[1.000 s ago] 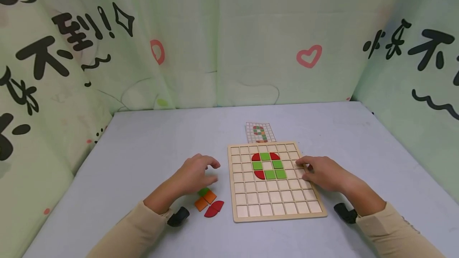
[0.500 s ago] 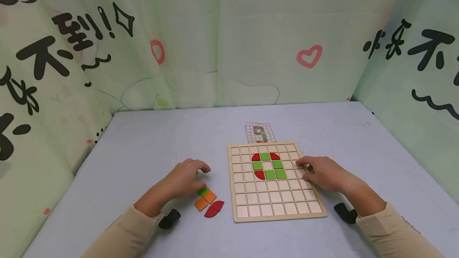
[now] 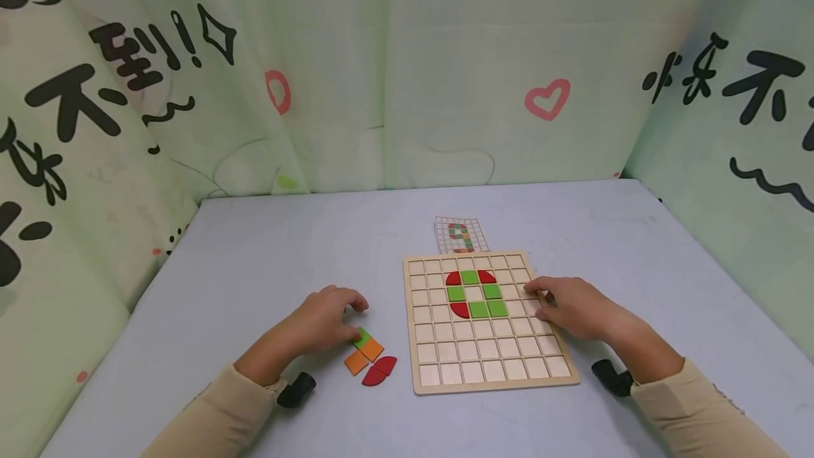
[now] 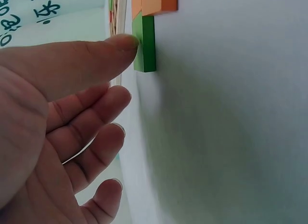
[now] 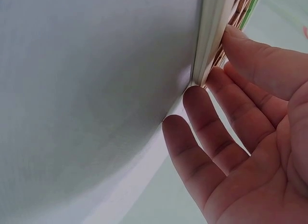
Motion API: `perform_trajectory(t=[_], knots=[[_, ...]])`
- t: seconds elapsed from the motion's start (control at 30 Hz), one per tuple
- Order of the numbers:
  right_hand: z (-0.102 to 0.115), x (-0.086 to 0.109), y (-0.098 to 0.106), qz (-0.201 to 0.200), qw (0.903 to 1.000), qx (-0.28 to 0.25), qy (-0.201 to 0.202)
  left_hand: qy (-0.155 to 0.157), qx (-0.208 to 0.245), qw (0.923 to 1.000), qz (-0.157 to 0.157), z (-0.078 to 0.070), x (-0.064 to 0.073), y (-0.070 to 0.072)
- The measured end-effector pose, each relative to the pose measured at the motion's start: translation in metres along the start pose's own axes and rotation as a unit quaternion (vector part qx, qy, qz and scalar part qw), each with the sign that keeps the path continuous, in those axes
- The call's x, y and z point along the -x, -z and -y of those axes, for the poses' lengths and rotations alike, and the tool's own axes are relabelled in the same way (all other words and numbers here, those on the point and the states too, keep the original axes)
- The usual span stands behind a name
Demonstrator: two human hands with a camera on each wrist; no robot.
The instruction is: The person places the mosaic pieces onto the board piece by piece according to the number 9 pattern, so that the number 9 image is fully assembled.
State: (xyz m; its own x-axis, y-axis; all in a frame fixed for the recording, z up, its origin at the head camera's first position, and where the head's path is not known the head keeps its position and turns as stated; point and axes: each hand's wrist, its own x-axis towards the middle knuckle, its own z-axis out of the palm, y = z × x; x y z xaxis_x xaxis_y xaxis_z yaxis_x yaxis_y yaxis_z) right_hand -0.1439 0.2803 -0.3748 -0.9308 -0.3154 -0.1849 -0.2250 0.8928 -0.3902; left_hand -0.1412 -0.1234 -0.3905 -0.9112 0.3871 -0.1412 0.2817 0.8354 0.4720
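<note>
In the head view my left hand [image 3: 323,319] is at a small group of loose tiles, left of the wooden grid board [image 3: 486,350]. Its thumb tip touches the top of a green square tile [image 4: 145,46], while the other fingers stay loosely bent and apart from it. Two orange square tiles [image 3: 357,362] adjoin the green one, and two red quarter-round tiles [image 3: 379,371] lie just nearer me. My right hand [image 3: 572,306] rests at the board's right edge, thumb and fingertips on the rim, fingers relaxed. Red and green tiles [image 3: 479,309] form a ring on the board.
A printed pattern card [image 3: 475,234] lies behind the board, its near edge hidden under or behind it. The white table [image 3: 286,246] is enclosed by pale green curtains [image 3: 445,90] at the back and sides.
My left hand has drawn back leftward and down from beside the board, and its thumb has come to the green tile. The right hand and the board have stayed in place.
</note>
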Motion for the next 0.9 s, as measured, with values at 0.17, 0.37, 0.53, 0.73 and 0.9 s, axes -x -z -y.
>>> perform_trajectory(t=[0.17,0.37,0.53,0.73,0.9], knots=[[0.0003,-0.0001,-0.0001,0.000,1.0000,0.002,0.001,0.001,0.005,0.9999,0.009,-0.0006,-0.0006,-0.0012],[0.0003,0.0001,0.0002,-0.001,1.0000,0.003,0.005,0.007,0.008,0.9998,0.018,-0.0012,-0.0002,0.0009],[-0.0001,-0.0001,0.0008,0.000,1.0000,0.004,0.008,0.013,0.011,0.9996,0.021,0.0007,-0.0010,0.0029],[0.0005,-0.0003,0.0011,-0.001,1.0000,0.003,0.008,0.018,0.011,0.9996,0.019,0.0021,-0.0019,0.0041],[0.0010,0.0000,0.0005,0.001,1.0000,0.003,0.003,0.024,0.020,0.9991,0.030,0.0011,-0.0007,0.0029]])
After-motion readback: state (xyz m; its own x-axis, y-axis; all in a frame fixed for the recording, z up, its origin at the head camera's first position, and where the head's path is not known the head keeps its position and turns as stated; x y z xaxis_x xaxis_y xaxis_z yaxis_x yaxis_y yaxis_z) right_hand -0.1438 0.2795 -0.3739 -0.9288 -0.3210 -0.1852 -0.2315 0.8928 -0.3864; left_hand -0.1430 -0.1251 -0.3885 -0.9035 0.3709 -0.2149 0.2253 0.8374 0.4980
